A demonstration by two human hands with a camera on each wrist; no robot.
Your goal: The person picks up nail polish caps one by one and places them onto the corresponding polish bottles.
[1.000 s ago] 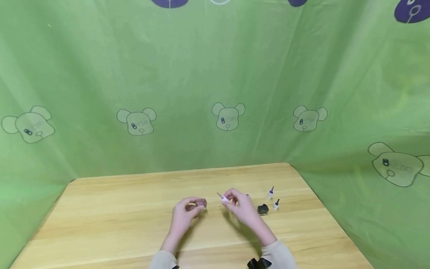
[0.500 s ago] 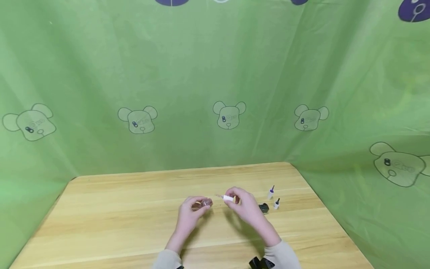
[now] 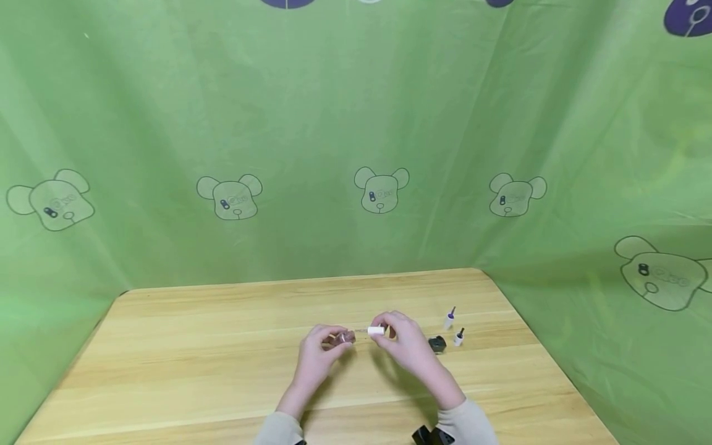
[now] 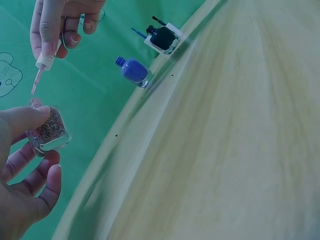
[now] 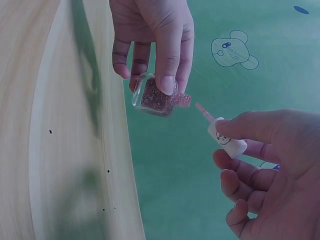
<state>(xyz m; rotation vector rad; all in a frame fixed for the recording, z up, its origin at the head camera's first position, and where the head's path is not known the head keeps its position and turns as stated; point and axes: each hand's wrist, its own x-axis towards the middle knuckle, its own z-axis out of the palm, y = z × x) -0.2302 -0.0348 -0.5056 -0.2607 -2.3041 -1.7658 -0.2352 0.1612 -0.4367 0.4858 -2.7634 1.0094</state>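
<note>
Between its thumb and fingers my left hand (image 3: pixel 316 355) grips a small clear nail polish bottle (image 5: pixel 157 97) with pinkish glitter inside. The bottle is tipped sideways, its uncapped neck pointing at the other hand. My right hand (image 3: pixel 408 346) pinches the white nail polish cap (image 5: pixel 227 139), whose pink brush (image 5: pixel 204 112) sticks out toward the bottle mouth. In the left wrist view the brush tip (image 4: pixel 34 91) sits just short of the neck (image 4: pixel 36 102). Both hands are held above the wooden table.
To the right stand two white caps with brushes up, a purple one (image 3: pixel 449 320) and a dark one (image 3: pixel 458 338). Close by is an open dark polish bottle (image 3: pixel 437 344). The left wrist view also shows an open blue polish bottle (image 4: pixel 134 71). A green curtain (image 3: pixel 311 235) surrounds the table (image 3: pixel 194 352).
The left hand has moved slightly right with the glitter bottle. The cap in my right hand has turned more level, and the brush tip and bottle neck have come closer together.
</note>
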